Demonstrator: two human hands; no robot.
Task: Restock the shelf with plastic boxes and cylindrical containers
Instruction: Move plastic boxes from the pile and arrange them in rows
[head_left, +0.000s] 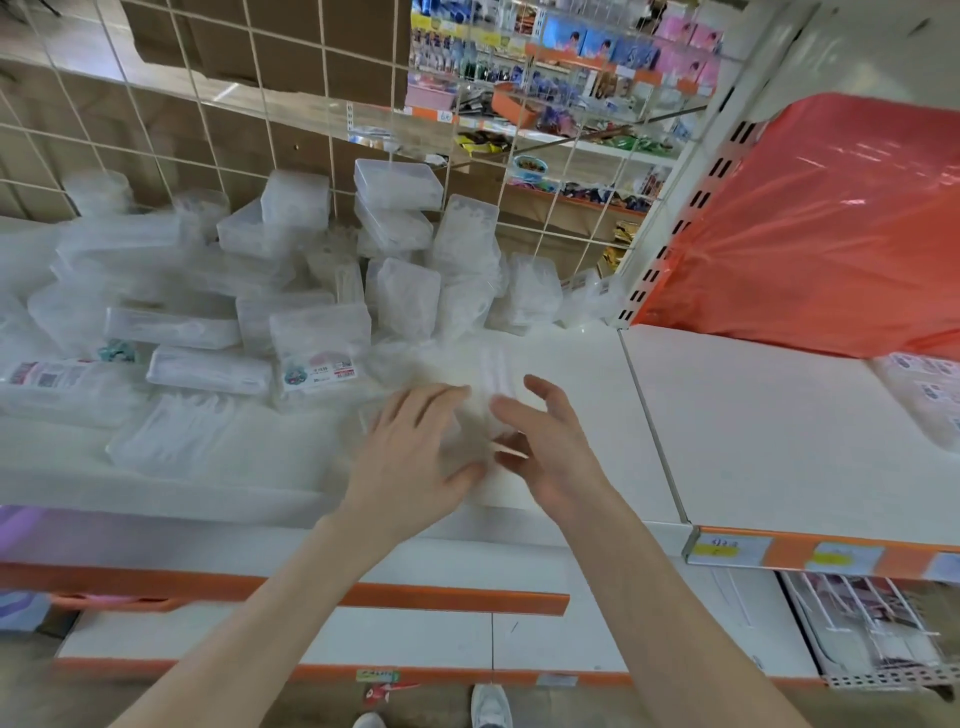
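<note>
1. The left hand (415, 447) lies flat, fingers straight and close together, over a clear box (488, 379). The right hand (553, 441) is held just beside it, fingers spread and lightly bent. Nothing is pinched, and blur hides whether either palm touches the plastic.
2. The box is found on the near part of the white shelf (753, 415), between the two hands and right of the pile.
3. It is judged light, thin-walled and fairly stiff, with smooth, slippery faces. A hard squeeze could bow the sides or pop the lid, so it is best taken across its two long sides or slid flat.
4. A loose pile (322, 332) of like boxes fills the left and far shelf. They are rectangular, round-cornered and milky-clear, and some are labelled. What seem to be round tubs (98, 195) are dimly made out at far left.
5. A white wire grid (208, 130) backs the shelf, and a crinkled orange bag (831, 218) lies at far right.
</note>
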